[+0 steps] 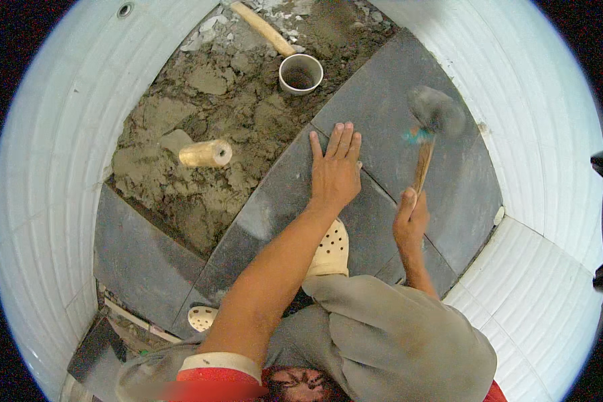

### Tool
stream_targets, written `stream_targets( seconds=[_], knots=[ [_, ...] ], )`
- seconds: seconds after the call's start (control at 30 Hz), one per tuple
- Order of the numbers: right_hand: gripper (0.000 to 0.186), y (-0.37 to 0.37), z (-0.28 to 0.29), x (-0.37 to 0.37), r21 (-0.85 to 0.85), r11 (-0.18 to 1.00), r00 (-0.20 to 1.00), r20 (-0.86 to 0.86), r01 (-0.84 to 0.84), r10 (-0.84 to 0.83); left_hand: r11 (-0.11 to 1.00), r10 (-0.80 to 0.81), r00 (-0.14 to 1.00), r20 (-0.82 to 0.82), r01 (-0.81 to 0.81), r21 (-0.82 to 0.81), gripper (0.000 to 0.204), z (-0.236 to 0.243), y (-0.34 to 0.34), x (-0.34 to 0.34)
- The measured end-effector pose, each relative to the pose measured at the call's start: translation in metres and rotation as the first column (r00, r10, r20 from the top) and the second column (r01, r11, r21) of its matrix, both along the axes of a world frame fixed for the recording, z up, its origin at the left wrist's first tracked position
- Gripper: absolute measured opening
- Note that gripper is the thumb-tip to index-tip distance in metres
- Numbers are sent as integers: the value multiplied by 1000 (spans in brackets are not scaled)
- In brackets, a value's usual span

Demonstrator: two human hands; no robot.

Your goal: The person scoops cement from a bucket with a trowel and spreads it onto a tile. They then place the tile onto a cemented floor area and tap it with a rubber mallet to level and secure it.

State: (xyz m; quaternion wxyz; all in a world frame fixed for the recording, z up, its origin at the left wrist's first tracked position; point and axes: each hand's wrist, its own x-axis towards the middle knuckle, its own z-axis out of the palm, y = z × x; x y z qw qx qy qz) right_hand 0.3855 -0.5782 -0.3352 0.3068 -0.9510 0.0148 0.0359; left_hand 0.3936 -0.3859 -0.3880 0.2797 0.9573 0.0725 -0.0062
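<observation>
My left hand [337, 171] lies flat with fingers stretched out on a dark grey floor tile [281, 201], close to the joint with the neighbouring tile. My right hand [411, 218] is wrapped round the wooden handle of a mallet [424, 161]. The mallet's dark rounded head [437, 110] is smeared by motion and appears to be above the tile [375, 87] at the far right. A bit of blue-green material shows where head and handle meet.
Damp mortar [208, 100] fills the far left, holding a trowel [204, 153] with a wooden handle, a metal cup [301, 74] and another wooden handle [264, 28]. White ribbed wall tiles [53, 147] rise on both sides. My cream clogs [331, 248] stand on the grey tiles.
</observation>
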Motion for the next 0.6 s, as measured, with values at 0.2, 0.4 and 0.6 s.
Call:
stream_targets(
  seconds=[0.2,0.4,0.6],
  knots=[
    [42,-8,-5,-4,-32,997,997,0,-71,71,1000,21,998,67,-21,3,61,-3,-1,-1],
    [39,-16,-12,-1,-26,993,964,-243,-115,105,1000,-10,1000,-18,11,24,60,1,1,4],
    [35,-22,19,-1,118,993,999,-52,13,-7,999,39,981,188,-41,4,52,-2,28,12]
  ],
)
